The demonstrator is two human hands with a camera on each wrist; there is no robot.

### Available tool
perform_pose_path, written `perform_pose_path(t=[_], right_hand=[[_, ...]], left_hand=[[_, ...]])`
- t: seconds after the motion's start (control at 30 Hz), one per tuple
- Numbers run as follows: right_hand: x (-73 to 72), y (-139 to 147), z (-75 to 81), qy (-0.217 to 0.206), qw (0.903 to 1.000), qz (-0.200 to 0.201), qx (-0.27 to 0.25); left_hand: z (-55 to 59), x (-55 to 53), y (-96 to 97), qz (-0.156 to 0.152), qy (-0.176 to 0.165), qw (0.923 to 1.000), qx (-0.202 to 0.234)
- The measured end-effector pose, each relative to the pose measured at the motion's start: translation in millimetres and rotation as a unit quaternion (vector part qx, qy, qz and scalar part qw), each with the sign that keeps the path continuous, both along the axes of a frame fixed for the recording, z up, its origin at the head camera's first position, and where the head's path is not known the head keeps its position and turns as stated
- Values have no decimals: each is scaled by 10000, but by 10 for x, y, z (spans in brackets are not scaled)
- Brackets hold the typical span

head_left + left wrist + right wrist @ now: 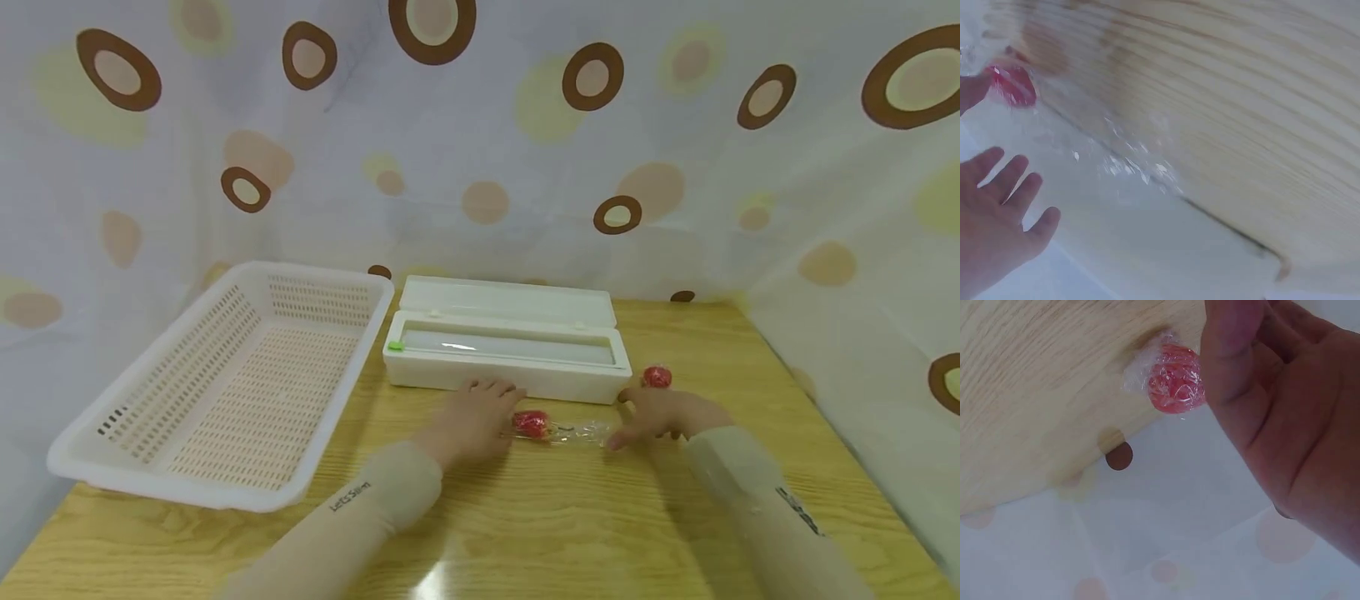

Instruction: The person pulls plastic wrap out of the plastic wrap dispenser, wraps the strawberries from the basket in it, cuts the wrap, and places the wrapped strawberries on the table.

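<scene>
A red item in clear film (531, 424) lies on the table in front of a white box. My left hand (480, 417) is at its left side, fingers spread and fairly straight; the left wrist view shows the thumb right at the red piece (1015, 84). Crinkled clear film (581, 432) stretches from it toward my right hand (667, 412). There the thumb lies by the film's end, apart from the loosely bent index finger. A second red ball wrapped in clear film (657, 377) sits just beyond the right hand, also seen as a wrapped ball (1175, 380) in the right wrist view.
The long white box (502, 379) stands with its lid (510, 302) raised, a roll (510, 346) inside and a green slider (396, 346) at its left end. A white slotted basket (300, 475) stands at left. A patterned curtain (480, 125) hangs behind the wooden table (525, 533).
</scene>
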State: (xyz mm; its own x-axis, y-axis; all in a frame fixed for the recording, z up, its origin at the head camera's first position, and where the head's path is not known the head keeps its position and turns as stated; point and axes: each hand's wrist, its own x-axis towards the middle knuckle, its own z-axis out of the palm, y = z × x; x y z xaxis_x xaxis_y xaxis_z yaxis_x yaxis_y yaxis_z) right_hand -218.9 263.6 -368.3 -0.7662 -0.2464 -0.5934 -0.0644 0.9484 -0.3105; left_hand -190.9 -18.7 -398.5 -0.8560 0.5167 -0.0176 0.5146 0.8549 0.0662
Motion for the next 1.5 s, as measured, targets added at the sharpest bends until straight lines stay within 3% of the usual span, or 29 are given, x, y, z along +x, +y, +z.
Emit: perform_pose_path(t=[0.07,0.17,0.23,0.33,0.43,0.57,0.67,0.8,0.9,1.0,1.1,1.2,1.33,1.5], right_hand=[[0,0,-7,5,10000,62,64],[32,37,10,-93,9999,74,-29],[66,64,55,96,9996,156,-194],[114,6,163,884,9945,363,-419],[160,-197,233,1953,9783,471,-503],[241,-551,167,2589,9602,902,-529],[282,-717,64,2666,9552,1165,-544],[267,-747,-5,2689,9533,1083,-848],[227,-704,-11,2385,9524,1166,-1499],[193,-655,-5,1756,9497,1167,-2314],[180,-612,7,1120,9441,932,-2957],[180,-595,23,817,9388,678,-3277],[198,-608,43,619,9299,389,-3606],[209,-687,13,252,8964,87,-4425]], left_hand=[[-38,-18,105,-292,-73,9994,-149],[-112,-36,181,-175,-124,9996,-170],[-152,-51,197,-89,-133,9998,-132],[-172,-79,201,-27,-39,9999,-130],[-143,-99,218,-58,69,9998,-171],[-59,-92,243,-181,18,9998,-115],[-11,-80,236,-187,-176,9995,162],[20,-101,189,-337,-268,9943,975],[32,-134,128,-521,-309,9857,1574],[49,-149,67,-624,-511,9757,2039],[77,-146,41,-615,-818,9588,2652],[116,-128,37,-585,-982,9334,3403],[156,-113,59,-445,-1185,8838,4504],[197,-98,122,-76,-1548,8087,5675]])
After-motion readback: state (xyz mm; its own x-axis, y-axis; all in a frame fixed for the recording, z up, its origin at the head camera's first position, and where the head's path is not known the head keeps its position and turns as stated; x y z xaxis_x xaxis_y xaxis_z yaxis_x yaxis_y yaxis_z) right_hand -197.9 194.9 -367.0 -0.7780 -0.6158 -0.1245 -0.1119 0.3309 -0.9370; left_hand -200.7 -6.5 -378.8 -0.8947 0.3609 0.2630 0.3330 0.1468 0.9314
